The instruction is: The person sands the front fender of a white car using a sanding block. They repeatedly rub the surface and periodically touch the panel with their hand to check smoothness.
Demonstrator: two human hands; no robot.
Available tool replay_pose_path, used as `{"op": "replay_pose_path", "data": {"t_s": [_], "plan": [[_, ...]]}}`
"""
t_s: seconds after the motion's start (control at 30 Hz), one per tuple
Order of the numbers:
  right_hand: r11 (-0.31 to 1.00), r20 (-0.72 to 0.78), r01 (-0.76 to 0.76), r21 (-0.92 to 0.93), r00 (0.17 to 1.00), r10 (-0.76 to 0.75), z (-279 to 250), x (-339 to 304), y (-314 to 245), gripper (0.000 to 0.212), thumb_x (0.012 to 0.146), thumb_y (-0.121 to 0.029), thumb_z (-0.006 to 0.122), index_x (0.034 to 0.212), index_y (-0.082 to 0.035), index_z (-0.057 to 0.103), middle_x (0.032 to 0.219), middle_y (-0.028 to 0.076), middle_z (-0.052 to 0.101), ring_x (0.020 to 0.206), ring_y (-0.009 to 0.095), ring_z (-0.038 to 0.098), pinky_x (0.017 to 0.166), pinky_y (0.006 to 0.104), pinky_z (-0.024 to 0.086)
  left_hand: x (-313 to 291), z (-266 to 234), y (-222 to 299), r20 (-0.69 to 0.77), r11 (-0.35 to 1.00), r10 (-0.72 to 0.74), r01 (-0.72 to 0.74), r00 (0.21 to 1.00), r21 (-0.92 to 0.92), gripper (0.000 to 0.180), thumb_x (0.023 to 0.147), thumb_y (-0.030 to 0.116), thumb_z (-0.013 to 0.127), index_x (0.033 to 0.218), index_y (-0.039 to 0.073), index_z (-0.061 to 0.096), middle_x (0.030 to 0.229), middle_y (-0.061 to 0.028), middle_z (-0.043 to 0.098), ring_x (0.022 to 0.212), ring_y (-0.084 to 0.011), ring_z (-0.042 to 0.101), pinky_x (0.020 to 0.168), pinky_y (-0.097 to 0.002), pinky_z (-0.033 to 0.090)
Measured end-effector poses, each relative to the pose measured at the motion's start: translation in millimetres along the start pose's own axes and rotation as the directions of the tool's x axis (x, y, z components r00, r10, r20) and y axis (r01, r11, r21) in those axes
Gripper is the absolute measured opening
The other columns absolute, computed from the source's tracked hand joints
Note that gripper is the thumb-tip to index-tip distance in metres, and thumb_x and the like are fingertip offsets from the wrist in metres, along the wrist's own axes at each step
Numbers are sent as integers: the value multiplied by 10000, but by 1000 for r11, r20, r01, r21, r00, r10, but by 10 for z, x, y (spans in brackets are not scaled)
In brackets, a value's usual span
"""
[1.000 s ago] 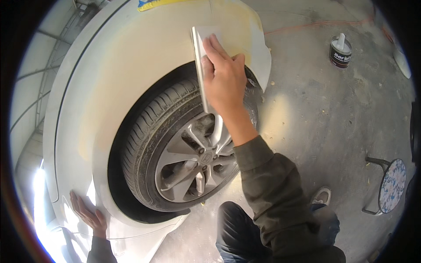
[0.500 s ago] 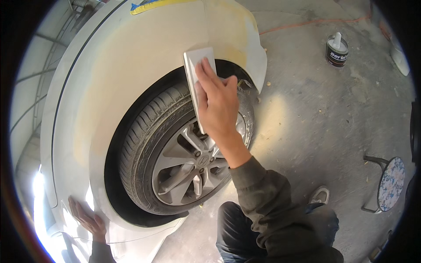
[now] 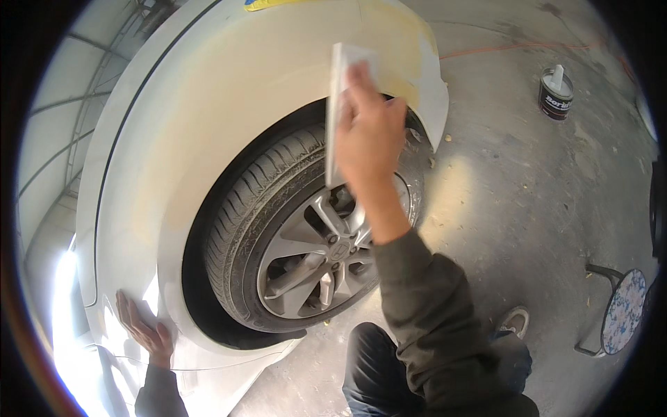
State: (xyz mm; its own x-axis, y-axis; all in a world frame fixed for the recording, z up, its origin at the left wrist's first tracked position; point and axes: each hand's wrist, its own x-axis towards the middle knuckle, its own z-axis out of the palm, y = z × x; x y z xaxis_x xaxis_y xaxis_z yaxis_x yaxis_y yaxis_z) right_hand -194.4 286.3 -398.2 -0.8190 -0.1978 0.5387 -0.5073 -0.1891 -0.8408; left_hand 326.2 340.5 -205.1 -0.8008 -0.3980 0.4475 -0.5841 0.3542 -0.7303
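My right hand (image 3: 372, 135) grips a long, flat white sanding block (image 3: 336, 118), slightly blurred by motion. The block's far end lies over the car fender (image 3: 278, 62) just above the wheel arch, and its near end hangs across the tyre (image 3: 267, 184). Whether its face touches the panel is hard to tell. Beige and yellowish patches show on the white fender. Near the lower left, my left hand (image 3: 144, 332) rests flat on the car's white body, fingers stretched out and holding nothing.
A dark can (image 3: 556, 103) with a white scoop or spreader (image 3: 557, 76) in it stands on the concrete floor at the far right. A small round stool (image 3: 624, 311) with a speckled seat is at the right. Yellow tape (image 3: 267, 4) marks the fender's top.
My right hand has slid the sanding block farther away and slightly to the right over the wheel arch. The whole view has shifted a little. My left hand keeps its place on the body.
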Motion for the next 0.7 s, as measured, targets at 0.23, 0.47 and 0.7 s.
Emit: {"op": "replay_pose_path", "data": {"t_s": [0.23,0.47,0.7], "plan": [[921,97,345,182,926,-366,-62,-268,-553,522,820,-52,758,1337,-125,735,1384,31,722,854,313,570,788,402,525,5,-7,10,11,1000,-15,15,1000,2,734,1110,592,314,1608,53,344,1640,-271,390,1509,-494,385,1235,-645,301],[998,66,31,57,997,-35,36,-35,-242,456,878,-41,722,1329,-108,732,1367,88,726,926,366,603,775,444,551,1,-31,-5,5,1000,-13,13,1000,-19,751,1105,610,310,1611,54,342,1639,-272,391,1510,-496,387,1240,-639,302],[944,124,310,115,938,-324,-23,26,-250,511,809,-17,754,1300,-159,761,1414,-30,710,892,308,582,788,408,532,-69,-3,-55,20,1000,-16,16,1000,-15,743,1105,616,314,1615,78,335,1641,-268,391,1514,-493,384,1238,-642,302]]}}
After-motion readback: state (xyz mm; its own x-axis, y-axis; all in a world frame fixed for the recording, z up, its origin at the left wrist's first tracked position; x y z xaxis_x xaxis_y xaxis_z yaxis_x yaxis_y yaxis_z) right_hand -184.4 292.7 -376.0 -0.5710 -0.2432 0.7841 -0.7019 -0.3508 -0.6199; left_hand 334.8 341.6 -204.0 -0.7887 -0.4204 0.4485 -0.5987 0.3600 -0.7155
